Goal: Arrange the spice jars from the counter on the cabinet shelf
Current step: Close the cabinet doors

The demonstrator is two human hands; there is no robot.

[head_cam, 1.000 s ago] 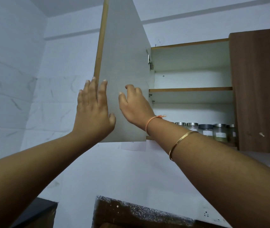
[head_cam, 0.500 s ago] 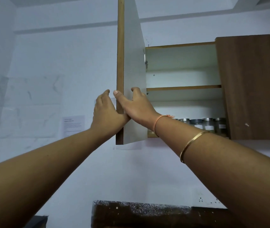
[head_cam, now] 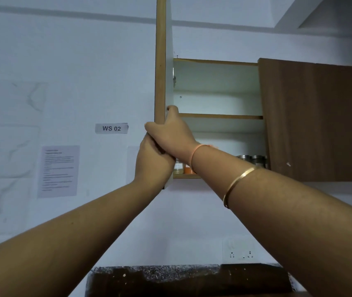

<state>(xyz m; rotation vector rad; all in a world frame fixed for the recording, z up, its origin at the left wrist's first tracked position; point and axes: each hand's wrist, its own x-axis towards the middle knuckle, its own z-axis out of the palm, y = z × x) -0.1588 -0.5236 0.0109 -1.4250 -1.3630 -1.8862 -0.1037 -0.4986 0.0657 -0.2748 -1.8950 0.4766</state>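
Observation:
A wall cabinet stands open above me, its left door (head_cam: 160, 61) swung out edge-on toward the camera. My right hand (head_cam: 168, 133) is wrapped around the door's front edge, thumb on the inner face. My left hand (head_cam: 151, 161) sits just below it, pressed against the right hand and the door edge. On the lower shelf (head_cam: 187, 176) stand several spice jars: a pale one (head_cam: 178, 167) and an orange one (head_cam: 187, 169) at the left, and steel-lidded jars (head_cam: 256, 160) at the right. My right forearm hides the jars between them.
The cabinet's right door (head_cam: 318, 118) is closed. The upper shelf (head_cam: 221, 116) holds nothing visible. A "WS 02" label (head_cam: 111, 128) and a printed sheet (head_cam: 58, 171) hang on the wall at left. A socket (head_cam: 240, 252) and a dark counter edge (head_cam: 181, 277) lie below.
The door has swung from wide open to edge-on toward me. Both hands moved from flat on its face to gripping its front edge, the left tucked under the right.

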